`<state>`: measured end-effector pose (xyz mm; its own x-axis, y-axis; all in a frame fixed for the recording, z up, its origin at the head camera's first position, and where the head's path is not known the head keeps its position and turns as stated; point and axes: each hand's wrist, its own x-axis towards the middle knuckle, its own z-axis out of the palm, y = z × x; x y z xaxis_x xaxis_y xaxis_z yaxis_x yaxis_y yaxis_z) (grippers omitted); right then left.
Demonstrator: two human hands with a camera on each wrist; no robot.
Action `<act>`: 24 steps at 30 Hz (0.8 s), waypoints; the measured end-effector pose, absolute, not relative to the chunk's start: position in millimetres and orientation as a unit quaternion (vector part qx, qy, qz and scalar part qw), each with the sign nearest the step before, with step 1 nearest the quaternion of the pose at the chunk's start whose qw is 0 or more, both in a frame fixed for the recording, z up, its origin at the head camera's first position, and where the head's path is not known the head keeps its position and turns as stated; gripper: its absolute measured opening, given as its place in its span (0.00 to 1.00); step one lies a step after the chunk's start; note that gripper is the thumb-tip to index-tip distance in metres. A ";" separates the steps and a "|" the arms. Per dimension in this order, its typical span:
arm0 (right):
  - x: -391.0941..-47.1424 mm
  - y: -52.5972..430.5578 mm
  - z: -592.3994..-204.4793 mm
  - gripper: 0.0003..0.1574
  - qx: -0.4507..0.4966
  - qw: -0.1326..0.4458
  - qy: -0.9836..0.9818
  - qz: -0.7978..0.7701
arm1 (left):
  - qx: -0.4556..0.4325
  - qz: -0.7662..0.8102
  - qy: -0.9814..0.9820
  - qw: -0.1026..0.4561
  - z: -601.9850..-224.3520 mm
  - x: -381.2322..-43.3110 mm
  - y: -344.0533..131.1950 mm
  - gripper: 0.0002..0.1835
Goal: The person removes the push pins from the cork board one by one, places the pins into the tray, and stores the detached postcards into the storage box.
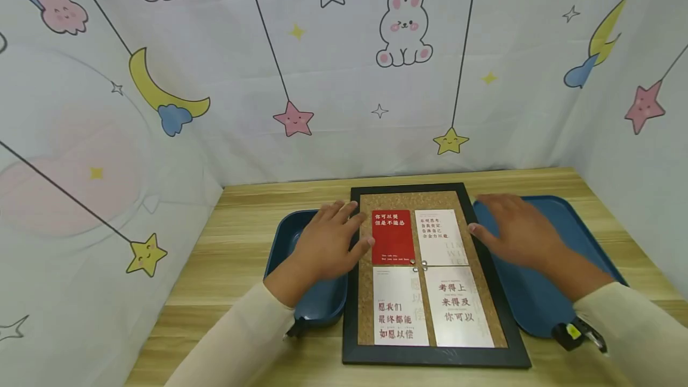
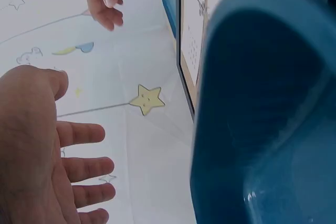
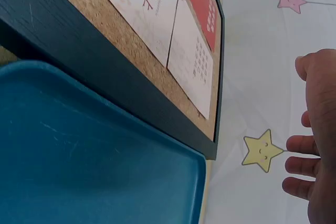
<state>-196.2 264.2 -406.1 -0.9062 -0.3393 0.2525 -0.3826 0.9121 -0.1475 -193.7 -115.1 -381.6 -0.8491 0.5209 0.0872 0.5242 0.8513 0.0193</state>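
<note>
A cork board [image 1: 398, 200] in a black frame lies flat between the hands. Four cards would be several: a red card [image 1: 392, 239] at upper left and white cards with printed characters, one [image 1: 436, 232] at upper right, others [image 1: 398, 315] below. Small shiny pins [image 1: 414, 265] sit where the cards' inner corners meet. My left hand [image 1: 326, 246], fingers extended and holding nothing, hovers over the board's left edge and a blue tray [image 1: 325, 309]. Fingers spread, my empty right hand [image 1: 522, 230] hangs above another blue tray [image 1: 543, 303], its thumb near the frame's right side.
Both trays stand close beside the board on a wood-grain table [image 1: 204, 291]. A white cloth [image 1: 344, 76] printed with stars, moons and rabbits hangs behind and at the sides. The left tray [image 2: 202, 145] shows deep walls in the left wrist view.
</note>
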 end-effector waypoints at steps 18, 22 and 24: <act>-189.6 239.6 -422.2 0.39 0.226 0.114 -0.961 0.109 | -0.342 -0.036 -0.939 0.013 -384.6 -153.4 -94.1 0.34; -185.8 235.2 -425.1 0.39 0.228 0.109 -0.961 0.117 | -0.366 -0.038 -0.930 0.010 -388.9 -145.3 -90.5 0.34; -184.3 232.9 -427.0 0.38 0.226 0.105 -0.961 0.118 | -0.375 -0.044 -0.926 0.006 -390.6 -141.4 -88.6 0.34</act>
